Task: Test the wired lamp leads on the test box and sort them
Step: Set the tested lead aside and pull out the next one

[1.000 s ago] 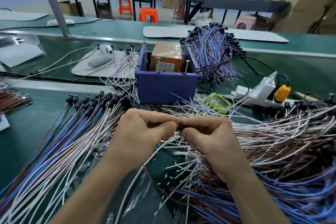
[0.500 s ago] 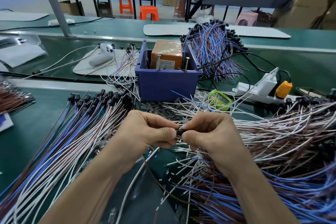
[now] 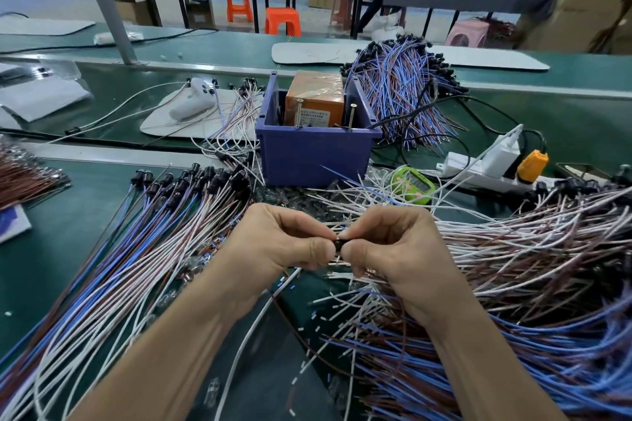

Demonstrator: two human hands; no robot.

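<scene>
1. Bench (image 3: 41, 267): green top, carrying all items below.
2. Right heap (image 3: 513, 284): loose white, brown and blue leads, spread from beside the right hand to the frame's right edge.
3. Left fan (image 3: 136, 249): leads laid side by side, black sockets at the far end, wires running toward the near left corner.
4. Far bundle (image 3: 403, 92): blue and brown leads lying behind and right of the test box, touching its right wall.
5. Test box (image 3: 314, 154): blue bin at bench centre, beyond the hands. An orange block (image 3: 314, 96) sits inside; two screws (image 3: 300, 113) stand upright at its front.
6. Left hand (image 3: 273, 243): fingers curled, thumb and forefinger pinching the held lead (image 3: 338, 245) at its black socket.
7. Right hand (image 3: 400, 246): fingers curled, thumb and forefinger pinching the same socket from the other side. Fingertips of both hands nearly meet.
8. Power strip (image 3: 478, 171): white, right of the test box, with a white plug and an orange plug seated.
9. Timer (image 3: 413, 183): green, between test box and power strip, partly under stray wires.
10. Held lead: raised just above the bench between the left fan and right heap; its wires trail down toward the near edge.
</scene>
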